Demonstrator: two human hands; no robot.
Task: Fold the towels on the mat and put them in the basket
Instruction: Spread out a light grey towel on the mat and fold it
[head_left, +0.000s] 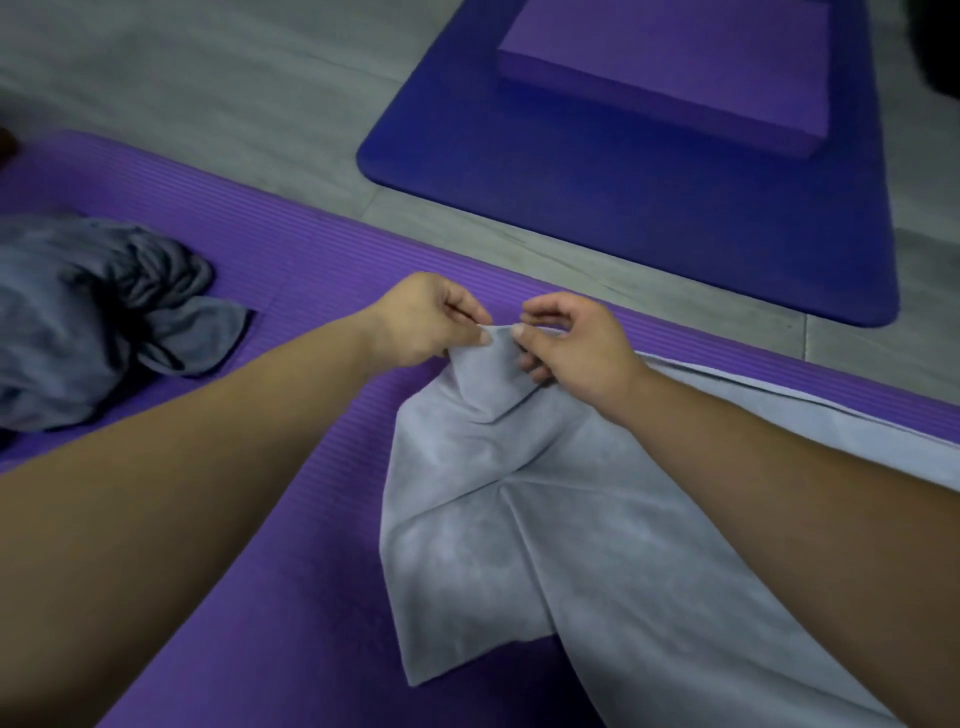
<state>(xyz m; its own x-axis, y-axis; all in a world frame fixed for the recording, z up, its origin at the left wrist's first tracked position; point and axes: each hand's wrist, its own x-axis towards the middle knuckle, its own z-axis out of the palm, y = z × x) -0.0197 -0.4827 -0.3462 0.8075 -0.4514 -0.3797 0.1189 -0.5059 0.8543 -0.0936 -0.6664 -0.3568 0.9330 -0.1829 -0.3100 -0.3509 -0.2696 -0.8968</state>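
Both hands, left hand and right hand, pinch one corner of the pale towel, nearly touching. A crumpled grey towel lies left of them on the purple mat.

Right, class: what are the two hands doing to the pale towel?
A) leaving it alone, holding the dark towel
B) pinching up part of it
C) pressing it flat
B: the left hand and right hand each pinch a lifted fold of the pale towel above the mat.
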